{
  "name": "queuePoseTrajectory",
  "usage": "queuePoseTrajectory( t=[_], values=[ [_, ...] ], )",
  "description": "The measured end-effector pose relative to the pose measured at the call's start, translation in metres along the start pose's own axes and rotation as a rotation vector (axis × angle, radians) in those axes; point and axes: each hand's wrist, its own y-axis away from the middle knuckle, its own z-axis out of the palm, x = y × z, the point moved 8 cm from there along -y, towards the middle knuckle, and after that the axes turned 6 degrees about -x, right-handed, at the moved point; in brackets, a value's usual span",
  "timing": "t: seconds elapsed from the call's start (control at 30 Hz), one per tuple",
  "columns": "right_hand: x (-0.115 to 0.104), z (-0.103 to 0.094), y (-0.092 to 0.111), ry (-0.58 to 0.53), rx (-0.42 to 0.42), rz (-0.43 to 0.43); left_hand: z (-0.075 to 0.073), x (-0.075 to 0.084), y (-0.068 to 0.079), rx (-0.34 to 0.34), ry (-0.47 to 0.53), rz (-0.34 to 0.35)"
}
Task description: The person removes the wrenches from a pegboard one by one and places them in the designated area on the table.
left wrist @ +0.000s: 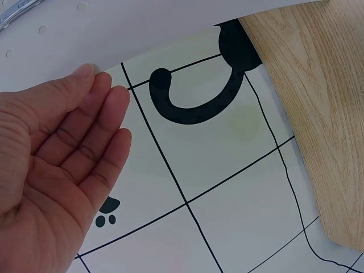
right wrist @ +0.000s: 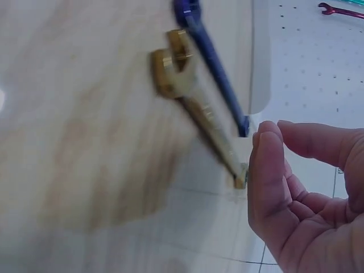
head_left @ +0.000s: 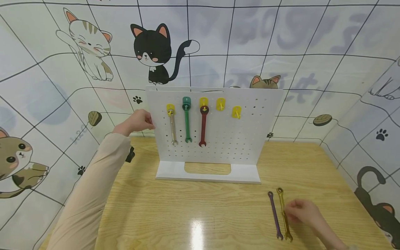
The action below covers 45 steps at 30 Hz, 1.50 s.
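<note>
A white pegboard (head_left: 231,139) stands upright on its base, and my left hand (head_left: 136,122) pinches its left edge. In the left wrist view the thumb and fingertips of that hand (left wrist: 68,136) meet at the board's edge. On yellow and green hooks hang a silver wrench (head_left: 173,128), a green wrench (head_left: 187,125) and a dark red wrench (head_left: 203,126). My right hand (head_left: 303,212) is just right of a gold wrench (head_left: 283,215) lying on the table. Its fingers (right wrist: 267,165) are bent with nothing visible between them. Left of the gold one lies a purple wrench (head_left: 275,215).
Two yellow hooks, one (head_left: 220,104) at the board's upper middle and another (head_left: 236,112) farther right, carry no wrench. A small black object (head_left: 130,155) sits left of the board on the wooden table (head_left: 162,211). Cat-patterned cloth (head_left: 218,41) rises behind and at both sides.
</note>
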Motion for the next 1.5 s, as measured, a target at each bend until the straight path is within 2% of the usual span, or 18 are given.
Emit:
queuePoseTrajectory(
  t=[0.2, 0.73, 0.9, 1.5],
  values=[
    [-0.018, 0.0, -0.002, 0.008, -0.03, -0.079, 0.0, -0.001, 0.001, 0.002, 0.0, 0.008],
    [-0.061, 0.008, -0.012, -0.018, -0.044, -0.159, 0.0, -0.004, 0.0, -0.004, -0.012, -0.004],
    [-0.076, 0.009, -0.016, -0.008, -0.053, -0.209, 0.0, -0.004, -0.001, -0.001, -0.013, -0.001],
    [-0.124, 0.025, -0.028, -0.079, -0.076, -0.312, 0.001, -0.006, -0.003, -0.009, 0.006, -0.005]
  ],
)
